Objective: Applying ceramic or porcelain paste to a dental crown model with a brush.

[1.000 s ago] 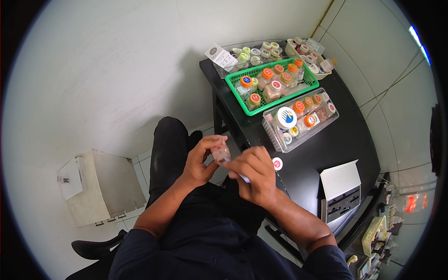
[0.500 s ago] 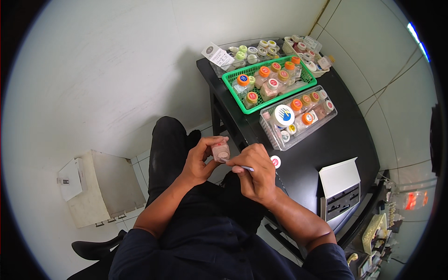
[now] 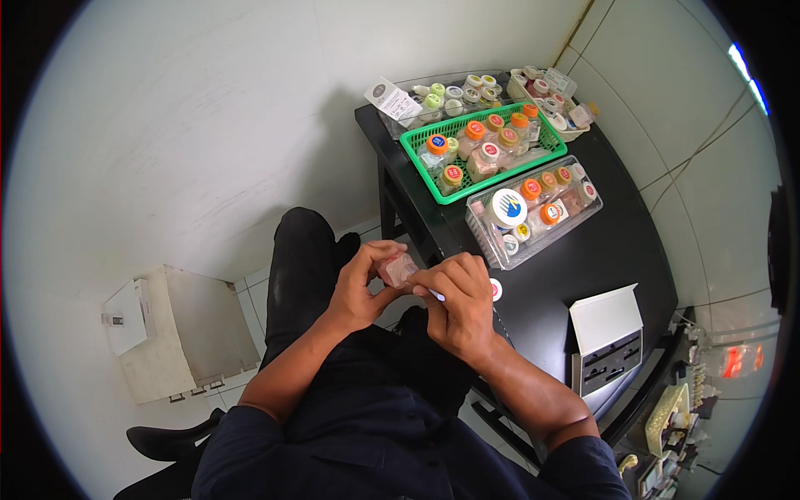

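Over my lap, my left hand (image 3: pixel 360 283) is wrapped around a small clear jar (image 3: pixel 397 269) of pinkish powder, its mouth tilted toward my right hand. My right hand (image 3: pixel 460 302) pinches a thin stick-like tool with a pale, whitish-purple end (image 3: pixel 437 295). The tool's far end reaches to the jar's mouth; whether it is inside is hidden by my fingers. Just beyond my right hand, a white lid with a red label (image 3: pixel 496 289) lies at the edge of the black table (image 3: pixel 546 300).
A clear basket (image 3: pixel 534 247) and a green basket (image 3: pixel 444 199) hold several capped jars. Behind them stand more jars and a cream basket (image 3: pixel 575 132). An opened white box with a dark insert (image 3: pixel 608 321) lies at the right. A cabinet (image 3: pixel 208 312) stands at the far left.
My right hand has moved slightly closer to the jar, and the tool's pale end has shifted left and tipped more steeply. The jar has turned a little in my left hand.
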The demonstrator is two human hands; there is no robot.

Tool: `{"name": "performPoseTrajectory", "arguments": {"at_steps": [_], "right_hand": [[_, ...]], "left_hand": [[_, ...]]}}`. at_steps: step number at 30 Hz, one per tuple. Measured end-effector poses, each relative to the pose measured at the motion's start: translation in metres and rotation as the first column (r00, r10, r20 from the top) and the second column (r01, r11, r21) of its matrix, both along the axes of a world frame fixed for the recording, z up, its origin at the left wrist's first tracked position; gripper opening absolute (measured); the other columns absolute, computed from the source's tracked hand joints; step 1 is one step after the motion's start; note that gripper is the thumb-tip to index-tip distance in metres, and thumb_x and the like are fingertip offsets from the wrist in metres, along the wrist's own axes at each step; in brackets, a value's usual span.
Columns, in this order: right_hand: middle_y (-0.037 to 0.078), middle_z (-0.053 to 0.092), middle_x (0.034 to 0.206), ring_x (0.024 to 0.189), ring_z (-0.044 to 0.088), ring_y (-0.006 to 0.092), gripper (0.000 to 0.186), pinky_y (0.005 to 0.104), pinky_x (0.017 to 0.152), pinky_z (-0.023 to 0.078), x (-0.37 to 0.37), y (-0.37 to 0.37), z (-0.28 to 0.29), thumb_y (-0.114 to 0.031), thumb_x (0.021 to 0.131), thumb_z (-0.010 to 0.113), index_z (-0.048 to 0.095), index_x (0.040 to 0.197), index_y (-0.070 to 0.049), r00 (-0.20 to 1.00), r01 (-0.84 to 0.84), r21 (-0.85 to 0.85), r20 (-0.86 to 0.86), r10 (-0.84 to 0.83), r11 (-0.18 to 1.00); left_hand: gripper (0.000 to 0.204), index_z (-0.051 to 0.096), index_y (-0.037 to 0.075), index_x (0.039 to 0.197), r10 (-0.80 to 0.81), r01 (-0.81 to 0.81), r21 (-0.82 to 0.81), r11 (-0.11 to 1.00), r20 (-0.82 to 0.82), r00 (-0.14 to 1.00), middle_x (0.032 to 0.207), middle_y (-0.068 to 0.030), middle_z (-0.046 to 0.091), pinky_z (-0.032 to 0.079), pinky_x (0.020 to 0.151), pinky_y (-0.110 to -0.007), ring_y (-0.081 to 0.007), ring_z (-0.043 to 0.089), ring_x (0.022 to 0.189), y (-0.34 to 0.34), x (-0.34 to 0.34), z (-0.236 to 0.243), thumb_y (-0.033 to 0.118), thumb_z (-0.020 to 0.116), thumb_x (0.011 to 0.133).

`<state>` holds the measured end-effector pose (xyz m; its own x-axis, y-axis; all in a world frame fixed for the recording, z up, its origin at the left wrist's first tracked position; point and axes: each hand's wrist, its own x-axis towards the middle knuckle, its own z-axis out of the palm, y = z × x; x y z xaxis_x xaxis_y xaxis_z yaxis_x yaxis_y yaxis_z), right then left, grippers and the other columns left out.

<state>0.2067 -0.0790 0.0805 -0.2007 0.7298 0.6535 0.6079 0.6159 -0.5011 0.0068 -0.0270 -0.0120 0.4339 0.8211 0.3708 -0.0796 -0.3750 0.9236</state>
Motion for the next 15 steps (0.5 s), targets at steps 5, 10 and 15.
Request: {"name": "performPoseTrajectory", "arguments": {"at_steps": [5, 10, 15], "right_hand": [[0.007, 0.065, 0.086, 0.082, 0.058, 0.0296, 0.016, 0.0418, 0.077, 0.043, -0.001, -0.004, -0.002, 0.0, 0.086, 0.078, 0.073, 0.1, -0.006, 0.991, -0.068, -0.096, -0.119, 0.057, 0.993], [0.007, 0.065, 0.086, 0.082, 0.059, 0.0299, 0.015, 0.0424, 0.078, 0.043, -0.002, -0.002, -0.002, -0.001, 0.087, 0.077, 0.074, 0.101, -0.007, 0.993, -0.035, -0.095, -0.117, 0.023, 0.995], [0.007, 0.066, 0.089, 0.084, 0.061, 0.0298, 0.019, 0.0429, 0.08, 0.044, -0.004, -0.005, 0.001, 0.0, 0.085, 0.079, 0.074, 0.102, -0.007, 0.999, 0.028, -0.04, 0.019, -0.027, 0.999]], "left_hand": [[0.06, 0.058, 0.005, 0.134, 0.093, -0.089, 0.112, 0.99, -0.025, 0.995, 0.141, -0.0157, 0.065, 0.06, 0.097, -0.035, -0.0246, 0.072, 0.123, -0.003, 0.007, 0.001, 0.001, 0.092, 0.085], [0.062, 0.06, 0.007, 0.132, 0.184, -0.185, -0.002, 0.983, -0.086, 0.979, 0.128, -0.0124, 0.064, 0.059, 0.089, -0.035, -0.0221, 0.072, 0.107, -0.01, 0.009, 0.01, 0.005, 0.096, 0.081], [0.064, 0.053, 0.008, 0.13, 0.218, -0.149, 0.258, 0.955, -0.264, 0.94, 0.122, -0.0114, 0.062, 0.057, 0.089, -0.032, -0.0187, 0.068, 0.107, -0.004, 0.006, 0.016, 0.01, 0.096, 0.084]]}}
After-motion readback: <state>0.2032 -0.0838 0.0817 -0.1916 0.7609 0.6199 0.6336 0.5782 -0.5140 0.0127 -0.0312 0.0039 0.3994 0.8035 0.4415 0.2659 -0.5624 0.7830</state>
